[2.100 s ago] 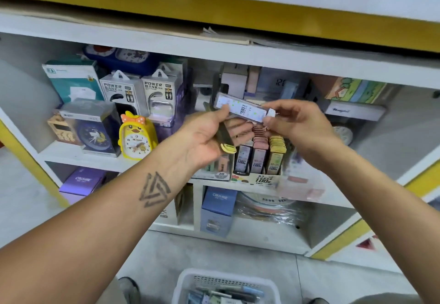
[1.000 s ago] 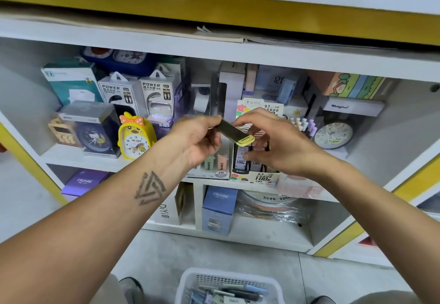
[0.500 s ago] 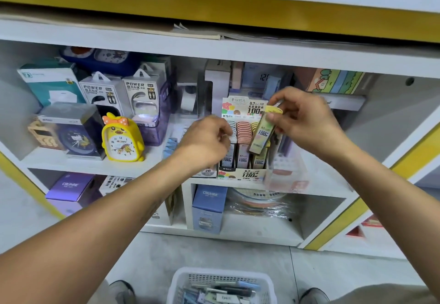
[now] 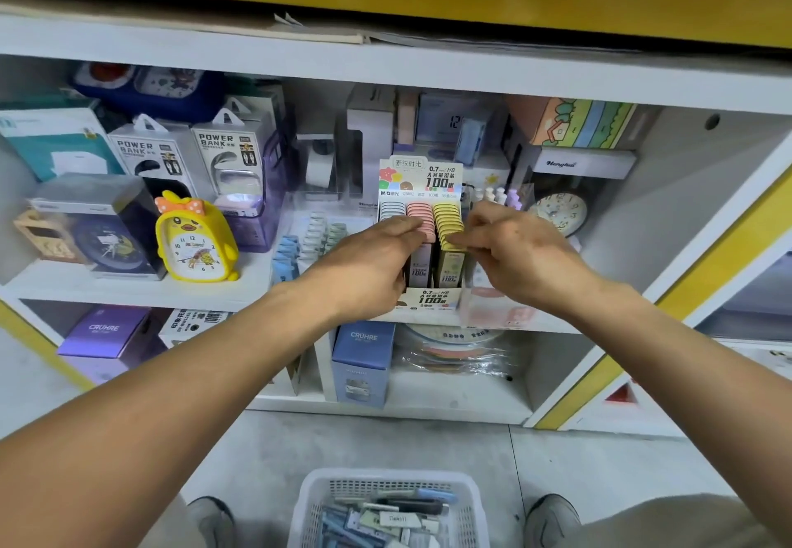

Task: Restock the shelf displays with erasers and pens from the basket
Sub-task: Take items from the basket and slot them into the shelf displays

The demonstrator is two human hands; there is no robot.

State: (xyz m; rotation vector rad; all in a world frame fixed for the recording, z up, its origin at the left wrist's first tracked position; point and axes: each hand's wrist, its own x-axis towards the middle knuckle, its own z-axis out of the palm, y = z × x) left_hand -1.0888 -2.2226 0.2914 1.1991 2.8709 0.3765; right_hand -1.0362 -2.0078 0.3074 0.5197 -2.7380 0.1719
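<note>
I see the right hand (image 4: 520, 249) at the display box (image 4: 428, 247) on the middle shelf (image 4: 128, 290), its fingers (image 4: 465, 243) curled and pinching the top of a yellow-capped case (image 4: 450, 262) at the front of the right-hand row. The case stands upright, long axis running straight down into its slot, directly under those fingertips, so I judge that what is left is a short downward press. The left hand (image 4: 368, 264) is just beside it on the pink row, fingers fairly straight and resting against the front of the box; I cannot tell whether it holds anything. The right hand is plainly the one on the case. The basket (image 4: 471, 500) with the remaining pens and erasers sits on the floor below, between the person's shoes, well apart from both hands.
</note>
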